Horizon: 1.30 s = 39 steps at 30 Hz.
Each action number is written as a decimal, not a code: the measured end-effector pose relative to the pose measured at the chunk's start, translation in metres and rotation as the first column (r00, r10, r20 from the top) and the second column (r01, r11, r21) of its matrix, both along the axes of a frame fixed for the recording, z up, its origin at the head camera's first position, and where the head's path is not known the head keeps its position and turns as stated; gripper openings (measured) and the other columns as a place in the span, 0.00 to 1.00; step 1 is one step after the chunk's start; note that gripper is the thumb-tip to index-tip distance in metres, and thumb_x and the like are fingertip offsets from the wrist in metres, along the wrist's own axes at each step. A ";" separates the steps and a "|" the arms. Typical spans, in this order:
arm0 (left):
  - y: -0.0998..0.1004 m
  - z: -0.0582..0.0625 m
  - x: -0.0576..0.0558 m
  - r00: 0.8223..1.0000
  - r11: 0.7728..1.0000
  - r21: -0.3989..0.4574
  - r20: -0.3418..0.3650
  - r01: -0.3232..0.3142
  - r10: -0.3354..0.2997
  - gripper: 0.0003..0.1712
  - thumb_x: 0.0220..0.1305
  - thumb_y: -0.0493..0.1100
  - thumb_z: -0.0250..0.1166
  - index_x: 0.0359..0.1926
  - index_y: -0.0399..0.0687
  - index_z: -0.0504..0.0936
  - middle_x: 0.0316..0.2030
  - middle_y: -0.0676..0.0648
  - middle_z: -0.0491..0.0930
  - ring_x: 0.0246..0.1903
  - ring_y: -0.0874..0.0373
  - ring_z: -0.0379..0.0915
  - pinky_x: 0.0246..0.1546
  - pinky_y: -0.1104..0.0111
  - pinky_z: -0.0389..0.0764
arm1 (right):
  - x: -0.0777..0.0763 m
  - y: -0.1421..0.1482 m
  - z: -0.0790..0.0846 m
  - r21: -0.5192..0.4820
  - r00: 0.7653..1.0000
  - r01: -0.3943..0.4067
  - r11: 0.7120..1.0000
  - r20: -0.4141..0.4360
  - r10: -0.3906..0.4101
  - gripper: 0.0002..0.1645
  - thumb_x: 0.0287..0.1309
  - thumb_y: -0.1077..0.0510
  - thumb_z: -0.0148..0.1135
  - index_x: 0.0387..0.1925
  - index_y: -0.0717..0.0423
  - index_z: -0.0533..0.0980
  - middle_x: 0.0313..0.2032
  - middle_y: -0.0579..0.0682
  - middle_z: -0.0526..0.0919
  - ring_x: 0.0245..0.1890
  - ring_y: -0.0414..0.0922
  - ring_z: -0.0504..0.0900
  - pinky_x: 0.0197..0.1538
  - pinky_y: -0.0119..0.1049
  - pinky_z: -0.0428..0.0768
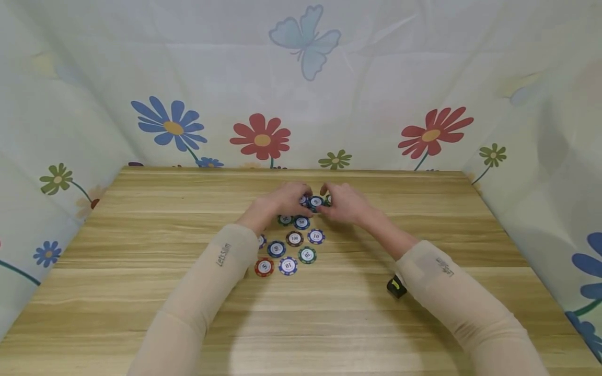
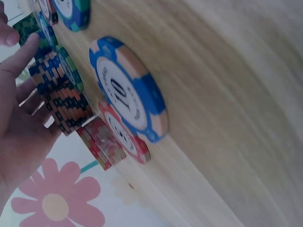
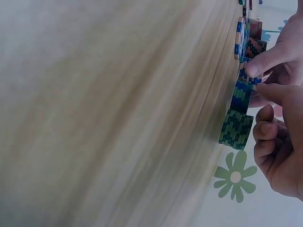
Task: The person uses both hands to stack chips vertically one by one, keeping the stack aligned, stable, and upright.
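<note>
Low stacks of poker chips stand in a row at the back, partly hidden by the hands. My left hand [image 1: 291, 197] holds the blue-and-orange stack [image 2: 47, 73], thumb in front and fingers behind. Beside it are an orange-and-black stack [image 2: 70, 108] and a red stack [image 2: 102, 142]. My right hand [image 1: 347, 204] hovers with loosely bent fingers around the top of the dark blue stack [image 3: 241, 96]. One fingertip is close to that stack's top edge; any contact is hard to see. A green stack [image 3: 236, 129] ends the row below those bent fingers.
Several single chips lie flat before the stacks, among them a red chip [image 1: 264, 267], a blue-rimmed 10 chip [image 1: 288, 266], a green chip [image 1: 308, 255] and a dark 100 chip [image 1: 294, 238]. A small black object [image 1: 396, 287] lies by the right sleeve. Flowered cloth [image 1: 305, 94] surrounds the table.
</note>
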State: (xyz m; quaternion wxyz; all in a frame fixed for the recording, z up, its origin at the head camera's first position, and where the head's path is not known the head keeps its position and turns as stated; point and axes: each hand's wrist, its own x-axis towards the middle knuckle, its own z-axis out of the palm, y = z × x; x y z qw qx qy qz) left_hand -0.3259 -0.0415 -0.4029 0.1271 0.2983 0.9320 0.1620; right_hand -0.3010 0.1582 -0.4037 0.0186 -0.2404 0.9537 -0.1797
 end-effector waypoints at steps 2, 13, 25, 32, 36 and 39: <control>-0.003 0.002 0.000 1.000 1.000 0.029 0.019 0.009 -0.009 0.36 0.67 0.52 0.72 0.68 0.40 0.72 0.63 0.42 0.75 0.62 0.50 0.70 0.64 0.58 0.70 | 0.001 0.001 0.000 -0.004 1.000 -0.011 1.000 -0.009 0.011 0.24 0.62 0.51 0.73 0.51 0.62 0.77 0.30 0.50 0.83 0.23 0.43 0.78 0.29 0.37 0.77; -0.023 0.006 -0.002 0.996 0.998 0.063 0.092 0.006 -0.011 0.29 0.66 0.44 0.71 0.64 0.40 0.73 0.58 0.43 0.76 0.58 0.50 0.72 0.63 0.59 0.71 | 0.010 -0.001 -0.001 0.041 0.991 -0.128 0.991 -0.034 0.130 0.12 0.63 0.51 0.71 0.31 0.54 0.80 0.23 0.45 0.80 0.20 0.41 0.73 0.26 0.36 0.72; -0.024 -0.001 -0.003 0.996 0.998 0.005 0.068 -0.066 0.066 0.26 0.68 0.46 0.71 0.61 0.41 0.75 0.54 0.44 0.76 0.54 0.52 0.73 0.60 0.60 0.73 | 0.025 -0.002 -0.002 0.107 0.964 -0.257 0.960 0.098 0.247 0.16 0.62 0.51 0.70 0.46 0.57 0.83 0.23 0.41 0.79 0.21 0.39 0.76 0.27 0.36 0.75; -0.022 -0.002 -0.002 0.994 0.996 -0.018 0.068 -0.082 0.083 0.28 0.68 0.48 0.71 0.62 0.42 0.74 0.55 0.45 0.75 0.54 0.52 0.72 0.61 0.59 0.73 | 0.028 0.002 -0.003 0.100 0.931 -0.329 0.939 0.198 0.305 0.20 0.59 0.48 0.74 0.48 0.53 0.83 0.23 0.40 0.79 0.22 0.38 0.75 0.29 0.36 0.73; -0.022 -0.002 -0.002 0.994 0.996 -0.025 0.062 -0.090 0.091 0.28 0.68 0.48 0.72 0.63 0.43 0.75 0.55 0.45 0.76 0.54 0.52 0.72 0.61 0.60 0.73 | 0.028 0.003 -0.003 0.098 0.923 -0.353 0.930 0.199 0.330 0.21 0.58 0.48 0.75 0.50 0.53 0.83 0.23 0.39 0.78 0.23 0.37 0.74 0.30 0.35 0.73; -0.022 -0.002 -0.001 0.994 0.995 -0.032 0.057 -0.095 0.096 0.29 0.67 0.49 0.72 0.63 0.43 0.75 0.55 0.45 0.76 0.54 0.52 0.72 0.61 0.60 0.73 | 0.027 0.003 -0.003 0.098 0.921 -0.363 0.927 0.189 0.341 0.20 0.58 0.49 0.76 0.48 0.54 0.83 0.23 0.39 0.77 0.23 0.37 0.73 0.30 0.35 0.72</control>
